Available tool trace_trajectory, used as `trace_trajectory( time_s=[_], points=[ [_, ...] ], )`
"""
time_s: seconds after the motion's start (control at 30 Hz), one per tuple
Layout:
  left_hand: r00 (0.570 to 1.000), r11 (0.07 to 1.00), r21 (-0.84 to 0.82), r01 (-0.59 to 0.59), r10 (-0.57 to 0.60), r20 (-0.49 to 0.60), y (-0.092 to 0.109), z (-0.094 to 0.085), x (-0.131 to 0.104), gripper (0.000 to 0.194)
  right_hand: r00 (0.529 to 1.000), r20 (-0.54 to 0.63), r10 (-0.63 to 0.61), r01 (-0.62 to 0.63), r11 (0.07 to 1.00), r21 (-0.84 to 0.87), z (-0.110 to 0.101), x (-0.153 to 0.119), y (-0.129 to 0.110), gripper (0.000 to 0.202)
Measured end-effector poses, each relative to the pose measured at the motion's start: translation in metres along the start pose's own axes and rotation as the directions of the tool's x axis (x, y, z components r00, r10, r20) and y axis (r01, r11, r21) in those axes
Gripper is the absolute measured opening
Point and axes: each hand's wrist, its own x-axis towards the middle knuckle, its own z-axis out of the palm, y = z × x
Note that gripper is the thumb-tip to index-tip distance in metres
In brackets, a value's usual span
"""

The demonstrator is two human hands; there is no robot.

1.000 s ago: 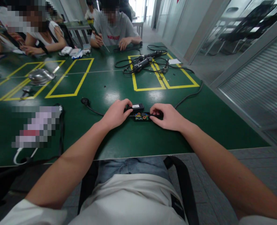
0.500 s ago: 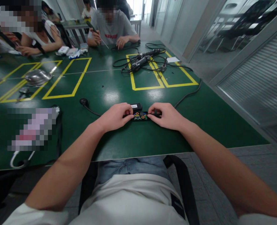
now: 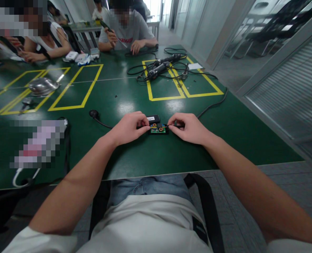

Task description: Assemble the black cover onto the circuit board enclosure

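A small green circuit board [image 3: 154,130] with copper-ringed coils sits at a black case half [image 3: 167,131] in front of me. At its left end, my left hand [image 3: 131,127] pinches a black power cable, thumb and forefinger close to the board. The cable [image 3: 103,124] runs out from under that hand to a round black plug [image 3: 94,114]. My right hand [image 3: 188,127] pinches the black cord at the board's other end. Just behind the board lies a black case cover [image 3: 153,118] with a white label, partly hidden by my left fingers.
Black tools with tangled cables [image 3: 161,68] lie beyond, among yellow tape outlines. A metal bowl-like object [image 3: 43,86] is at left, near a blurred-out pinkish item [image 3: 37,144]. Across the table [image 3: 134,161], a person [image 3: 129,31] holds a long thin tool.
Both my hands have shifted slightly up and away from me, and the circuit board has moved up a little between them. The person opposite has moved the thin tool slightly.
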Motion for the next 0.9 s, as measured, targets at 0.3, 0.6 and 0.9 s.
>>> trace_trajectory(
  time_s=[0.3,0.6,0.9],
  points=[
    [0.997,0.999,0.017,-0.031,0.030,0.065,-0.007,0.000,0.000,0.010,0.999,0.039,0.023,-0.021,0.999,-0.047,0.001,-0.001,0.006,0.007],
    [0.996,0.994,0.074,-0.078,0.080,-0.031,-0.012,0.005,0.001,0.018,0.998,0.055,0.014,-0.011,0.998,-0.061,0.000,0.000,0.010,0.007],
    [0.986,0.969,0.189,0.156,-0.140,-0.093,-0.024,0.018,0.010,0.031,0.998,0.066,-0.015,0.018,0.999,-0.051,0.001,0.003,0.012,0.004]
  ],
)
